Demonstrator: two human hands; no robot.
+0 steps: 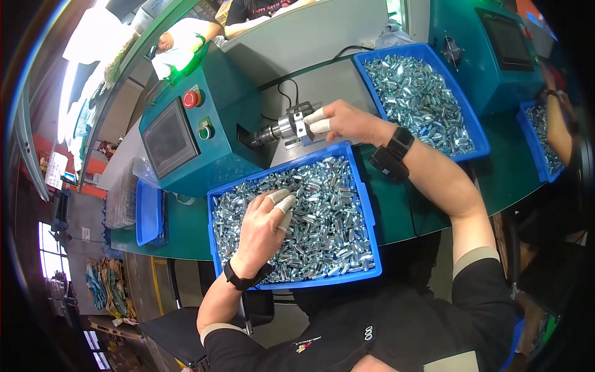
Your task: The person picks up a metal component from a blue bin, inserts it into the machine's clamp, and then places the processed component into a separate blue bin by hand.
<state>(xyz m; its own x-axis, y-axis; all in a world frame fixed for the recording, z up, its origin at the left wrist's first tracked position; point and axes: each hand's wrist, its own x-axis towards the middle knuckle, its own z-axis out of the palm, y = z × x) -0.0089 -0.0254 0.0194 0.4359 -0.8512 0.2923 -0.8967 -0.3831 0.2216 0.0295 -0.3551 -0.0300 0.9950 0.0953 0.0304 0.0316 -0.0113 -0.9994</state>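
Note:
My left hand (268, 223), with white finger cots, rests palm down on a heap of small shiny metal parts (322, 211) in a blue tray (365, 198) in front of me; whether it grips a part I cannot tell. My right hand (344, 119), also in finger cots, reaches to the metal fixture (291, 127) sticking out of a teal machine (211, 130) and pinches at its end. Any part between those fingertips is too small to see. A black band sits on each wrist.
A second blue tray (474, 130) of metal parts stands at the back right. A second teal machine (489, 43) and a third blue tray (536, 149) are at the right, with another person's arm (558, 121). A low blue tray (149, 214) lies at the left. Another person sits across the bench.

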